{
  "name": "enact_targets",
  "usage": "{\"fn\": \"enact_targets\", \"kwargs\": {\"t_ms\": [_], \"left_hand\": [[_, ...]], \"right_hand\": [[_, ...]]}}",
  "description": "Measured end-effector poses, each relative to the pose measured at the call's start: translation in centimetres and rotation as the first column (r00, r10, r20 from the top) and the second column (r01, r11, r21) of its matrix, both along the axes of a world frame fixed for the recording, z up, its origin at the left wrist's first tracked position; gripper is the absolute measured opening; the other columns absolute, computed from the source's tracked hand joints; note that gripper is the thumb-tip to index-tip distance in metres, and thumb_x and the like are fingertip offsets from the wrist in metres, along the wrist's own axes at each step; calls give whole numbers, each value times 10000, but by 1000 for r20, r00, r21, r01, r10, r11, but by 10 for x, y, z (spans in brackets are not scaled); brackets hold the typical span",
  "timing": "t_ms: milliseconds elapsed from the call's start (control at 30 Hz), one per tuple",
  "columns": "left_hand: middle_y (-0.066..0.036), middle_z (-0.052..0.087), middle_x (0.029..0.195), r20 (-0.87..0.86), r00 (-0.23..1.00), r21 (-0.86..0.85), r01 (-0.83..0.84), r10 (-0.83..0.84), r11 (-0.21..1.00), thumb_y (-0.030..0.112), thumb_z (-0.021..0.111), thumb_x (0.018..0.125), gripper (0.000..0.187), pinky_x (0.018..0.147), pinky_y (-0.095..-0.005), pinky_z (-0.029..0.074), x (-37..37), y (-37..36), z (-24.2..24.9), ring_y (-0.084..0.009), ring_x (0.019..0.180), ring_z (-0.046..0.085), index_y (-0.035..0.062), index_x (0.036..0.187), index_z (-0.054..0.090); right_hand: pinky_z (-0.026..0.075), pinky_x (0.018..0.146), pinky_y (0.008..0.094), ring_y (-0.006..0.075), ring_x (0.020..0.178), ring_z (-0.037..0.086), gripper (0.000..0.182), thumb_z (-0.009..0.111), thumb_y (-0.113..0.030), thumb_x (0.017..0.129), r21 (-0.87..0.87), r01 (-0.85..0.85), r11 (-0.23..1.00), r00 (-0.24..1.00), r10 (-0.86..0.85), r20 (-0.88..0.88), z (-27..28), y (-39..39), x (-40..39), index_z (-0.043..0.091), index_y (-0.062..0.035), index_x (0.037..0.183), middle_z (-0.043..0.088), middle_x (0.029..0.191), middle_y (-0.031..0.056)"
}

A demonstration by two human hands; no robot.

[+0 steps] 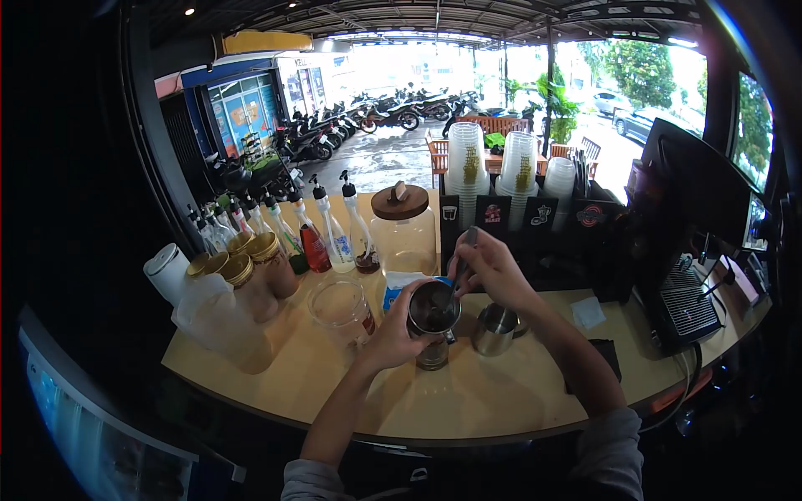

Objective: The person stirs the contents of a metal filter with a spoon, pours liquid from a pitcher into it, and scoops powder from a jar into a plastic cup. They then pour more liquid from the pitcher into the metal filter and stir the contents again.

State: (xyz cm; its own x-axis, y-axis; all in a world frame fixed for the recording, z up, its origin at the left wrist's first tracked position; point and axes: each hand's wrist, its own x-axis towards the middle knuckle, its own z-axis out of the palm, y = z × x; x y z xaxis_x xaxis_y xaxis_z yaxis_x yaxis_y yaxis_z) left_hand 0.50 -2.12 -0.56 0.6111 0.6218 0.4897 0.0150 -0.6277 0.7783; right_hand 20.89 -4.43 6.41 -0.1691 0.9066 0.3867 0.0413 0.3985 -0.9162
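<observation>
My left hand (393, 334) is wrapped round a metal cup (433, 289), tilted so that its dark contents show. In my right hand (494, 271) I grip the handle of a spoon (456, 284), whose lower end is inside the cup. Just below the cup, a clear glass (433, 357) stands on the counter, partly hidden by it. A steel milk pitcher (494, 331) stands to the right, under my right wrist. On the left is a clear plastic tub (336, 307). Behind the cup lies a blue and white packet (399, 286), partly covered by my left hand.
The wooden counter (518, 409) holds several pump bottles (338, 238), gold-lidded jars (271, 267) and a clear pitcher (219, 321) at left. A wood-lidded jar (405, 238) and stacked plastic cups (468, 167) stand behind. An espresso machine (685, 301) is at right.
</observation>
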Motion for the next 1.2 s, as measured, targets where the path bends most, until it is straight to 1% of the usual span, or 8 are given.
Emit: {"fn": "enact_targets", "kwargs": {"t_ms": [200,433,533,633,700,1033,1100,1200], "left_hand": [[-100,455,1325,-4,1000,-31,-14,14,999,74,824,673,879,1063,-345,350,0,-1,0,-207,1246,452,62,1384,307],[-124,495,1264,32,998,29,-53,52,998,44,830,652,869,1018,-343,403,0,-3,1,-225,1194,507,39,1358,322],[-124,541,1227,51,992,-6,-112,112,994,85,840,657,833,995,-336,427,-2,-2,0,-227,1155,546,34,1338,362],[-93,540,1236,22,987,-83,-157,160,984,121,847,656,810,1033,-340,385,-4,-2,3,-187,1189,504,38,1328,403],[-112,596,1169,32,976,-50,-216,217,975,152,844,672,760,961,-329,457,-3,-1,4,-197,1108,579,29,1296,429],[-107,600,1165,23,967,-80,-250,253,965,154,845,675,735,968,-320,456,-6,-6,4,-187,1105,582,12,1274,444],[-106,580,1187,56,971,-54,-230,233,972,161,850,661,771,1011,-355,407,-6,-8,-2,-203,1127,555,18,1291,430],[-125,562,1206,102,963,26,-253,249,967,169,857,653,803,1008,-354,415,-5,-11,-14,-209,1141,549,6,1301,409]], "right_hand": [[501,520,203,89,595,620,157,421,-190,1011,3,-34,999,999,35,-31,-1,-3,0,459,-39,993,620,787,55],[546,579,251,129,623,634,150,420,-192,1007,35,24,999,986,-18,-163,-5,-7,3,459,-48,1000,638,831,94],[572,624,301,164,657,640,148,402,-193,1006,-8,66,998,943,-65,-326,-9,-12,5,458,-56,1005,634,884,136],[592,703,386,197,730,636,165,361,-193,1008,57,47,997,837,-8,-548,-12,-16,12,453,-56,1007,603,970,179],[591,707,388,197,733,634,158,363,-187,1008,72,67,995,823,-15,-568,-14,-20,15,450,-56,1001,597,965,174],[581,753,409,188,738,630,144,372,-181,1011,148,162,976,804,-43,-594,-18,-39,18,440,-60,972,576,935,151],[580,757,410,189,739,631,143,368,-180,1012,159,172,972,794,-41,-607,-20,-42,17,440,-61,977,578,936,151],[578,762,411,189,741,634,140,363,-177,1015,181,188,965,783,-36,-620,-25,-46,18,441,-64,987,582,939,152]]}}
